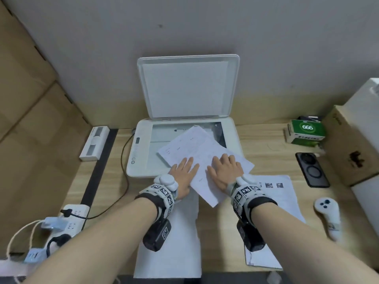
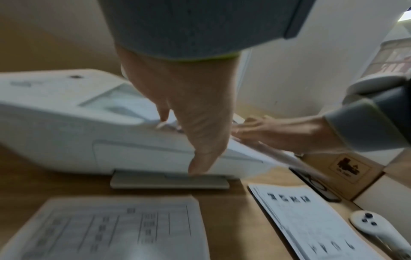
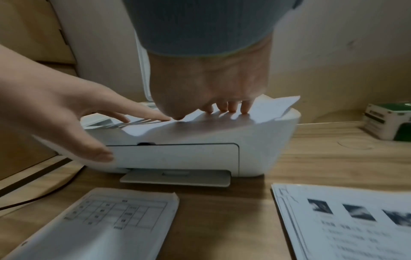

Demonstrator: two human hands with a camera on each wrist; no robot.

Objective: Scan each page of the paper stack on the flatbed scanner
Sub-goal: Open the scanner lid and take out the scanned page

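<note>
White flat sheet (image 1: 202,158) lies skewed under both hands.

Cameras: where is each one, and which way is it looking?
Head: worn on the head, looking down at the scanner, desk and sheet; both forearms and hands show, left hand, right hand.
Left wrist: under the left wrist, looking along the palm at the scanner's front; the right hand shows too.
Right wrist: under the right wrist, looking along the palm at fingers on the sheet; the left hand shows too.
Shared: both wrist views show the scanner's front.
</note>
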